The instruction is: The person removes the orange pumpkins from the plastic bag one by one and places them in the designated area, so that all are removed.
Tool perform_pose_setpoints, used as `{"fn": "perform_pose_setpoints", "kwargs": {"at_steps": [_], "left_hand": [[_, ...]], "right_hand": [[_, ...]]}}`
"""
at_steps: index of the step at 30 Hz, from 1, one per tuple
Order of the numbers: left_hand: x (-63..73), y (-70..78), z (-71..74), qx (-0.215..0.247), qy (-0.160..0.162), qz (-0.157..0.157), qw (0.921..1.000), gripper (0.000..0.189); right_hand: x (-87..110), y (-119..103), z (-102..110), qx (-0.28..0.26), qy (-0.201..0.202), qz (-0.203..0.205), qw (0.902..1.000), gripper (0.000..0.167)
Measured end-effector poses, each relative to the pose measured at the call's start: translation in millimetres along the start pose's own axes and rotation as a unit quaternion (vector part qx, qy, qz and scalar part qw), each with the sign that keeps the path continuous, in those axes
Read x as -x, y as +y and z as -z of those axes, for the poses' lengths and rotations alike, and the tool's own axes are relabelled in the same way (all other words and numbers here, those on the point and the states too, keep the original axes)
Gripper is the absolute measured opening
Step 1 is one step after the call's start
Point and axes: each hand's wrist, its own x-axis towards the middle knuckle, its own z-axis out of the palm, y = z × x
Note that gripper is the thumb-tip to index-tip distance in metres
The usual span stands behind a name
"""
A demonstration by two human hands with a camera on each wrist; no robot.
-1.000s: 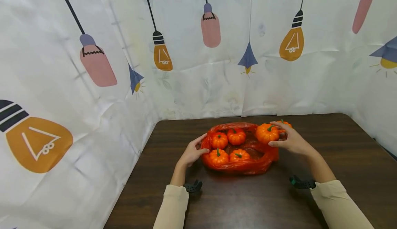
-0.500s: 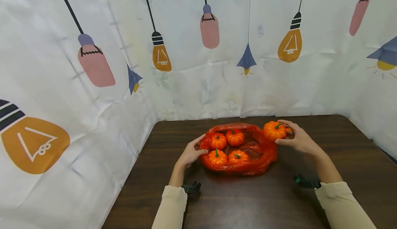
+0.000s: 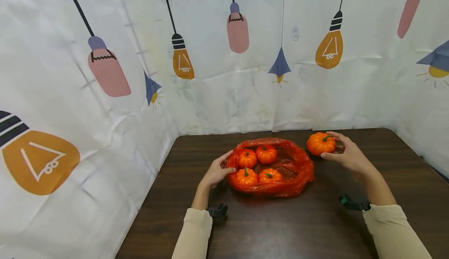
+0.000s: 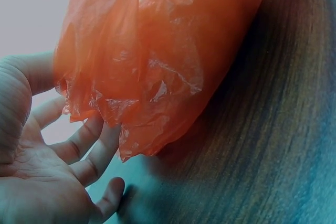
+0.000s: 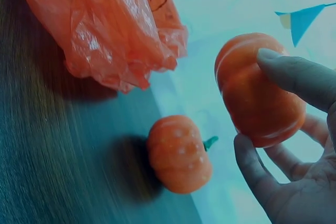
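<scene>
A red plastic bag [image 3: 305, 173] lies with its mouth spread wide on the table, several small orange toy pumpkins [image 3: 246, 177] inside. At its left side, my left hand [image 3: 215, 173] holds the edge of the bag; the left wrist view shows the thumb on one side of the thin plastic [image 4: 152, 66] and fingers on the other. My right hand [image 3: 350, 155] grips another toy pumpkin [image 3: 320, 144] between thumb and fingers, to the right of the bag. Beyond it, the right wrist view shows one more pumpkin [image 5: 179, 155] with a green stem on the table, hidden in the head view.
The dark wood-grain table [image 3: 273, 228] reaches back to a white curtain [image 3: 224, 103] printed with lamps and bulbs, which also runs along the left side. A dark wrist strap [image 3: 218, 211] shows at my left wrist, another strap [image 3: 354, 204] at my right.
My right hand has carried its pumpkin rightward from over the bag's right rim to beside the bag. The left hand stays at the bag's left edge.
</scene>
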Motion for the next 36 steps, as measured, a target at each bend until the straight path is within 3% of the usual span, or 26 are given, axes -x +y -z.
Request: {"fn": "perform_pose_setpoints", "kwargs": {"at_steps": [11,36], "left_hand": [[1.1,1.2,1.2,0.004,0.003,0.000,1.0000,0.071],[-0.3,-1.0,-0.5,0.000,-0.004,0.004,1.0000,0.072]], "right_hand": [[1.9,7,12,0.023,0.028,-0.016,0.9992,0.091],[12.9,45,31,0.006,0.076,-0.053,0.9957,0.095]]}}
